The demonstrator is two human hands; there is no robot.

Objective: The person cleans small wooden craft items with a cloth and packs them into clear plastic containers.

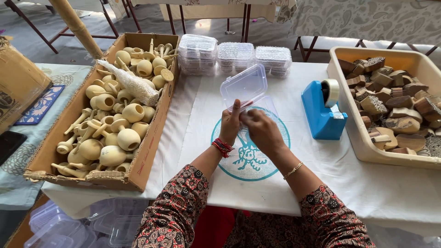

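Nearest, at six o'clock, two patterned sleeves [174, 211] reach over the white cloth [202, 105] and its teal print [250, 160]. Mid-table, the left hand [229, 123] grips the near edge of a clear plastic box [248, 89], thumb up against its raised lid; the right hand [261, 129] closes on the same box's lower tray. At nine o'clock a cardboard box [151, 151] holds pale wooden pieces [115, 124]. At three o'clock stand a blue tape dispenser [321, 112] and a tub [367, 151] of wood blocks [395, 105]. At twelve, stacked clear boxes [234, 55].
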